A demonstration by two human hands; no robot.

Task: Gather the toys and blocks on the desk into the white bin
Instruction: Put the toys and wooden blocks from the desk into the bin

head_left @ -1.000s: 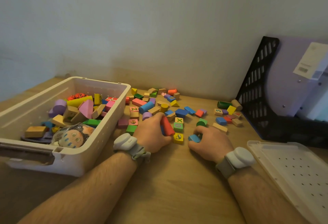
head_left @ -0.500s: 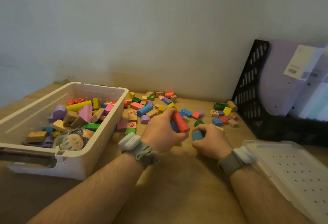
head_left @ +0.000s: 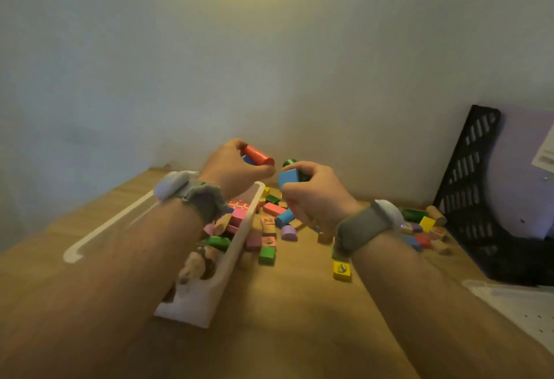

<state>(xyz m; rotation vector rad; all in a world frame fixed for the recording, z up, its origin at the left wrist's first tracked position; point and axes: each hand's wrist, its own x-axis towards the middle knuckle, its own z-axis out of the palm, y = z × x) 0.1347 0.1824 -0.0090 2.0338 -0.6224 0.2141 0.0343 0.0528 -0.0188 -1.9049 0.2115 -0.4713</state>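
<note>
My left hand [head_left: 232, 170] is raised above the far right corner of the white bin [head_left: 233, 254] and grips a red cylinder [head_left: 257, 154] with a blue block behind it. Just to its right, my right hand [head_left: 314, 195] is lifted too, holding a blue block [head_left: 288, 177] and a green piece [head_left: 290, 163]. My left forearm hides most of the bin; blocks and a doll toy [head_left: 196, 261] show inside it. Several coloured blocks [head_left: 274, 222] lie scattered on the wooden desk [head_left: 284, 318] right of the bin, among them a yellow cube [head_left: 341, 270].
A black mesh file holder [head_left: 467, 186] with papers stands at the right against the wall. The bin's perforated white lid [head_left: 515, 309] lies at the lower right. More blocks, including a green cylinder [head_left: 413, 215], sit beside the file holder.
Both hands have lifted off the desk with their blocks and moved up and left toward the bin. The camera has tilted upward, so the wall fills more of the view.
</note>
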